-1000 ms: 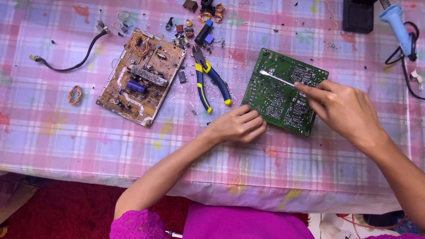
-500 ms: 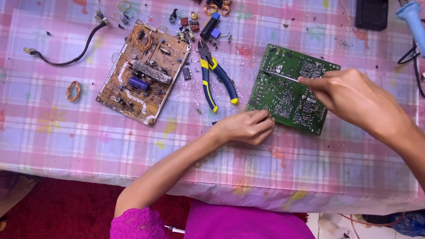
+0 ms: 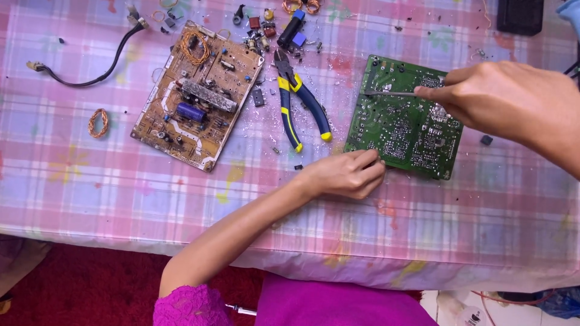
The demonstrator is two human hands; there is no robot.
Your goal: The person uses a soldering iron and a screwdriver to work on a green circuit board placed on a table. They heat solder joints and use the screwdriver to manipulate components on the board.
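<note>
green rectangular circuit board (image 3: 403,124) | flat, solder side up, slightly skewed | thin silver metal tool (image 3: 389,93) | tip lying across board's upper part

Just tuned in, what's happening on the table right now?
A person is working on a green circuit board. The left hand rests at its near-left corner, steadying it. The right hand holds a thin metal tool with its tip over the board. Pliers and a brown circuit board lie untouched to the left.
</note>
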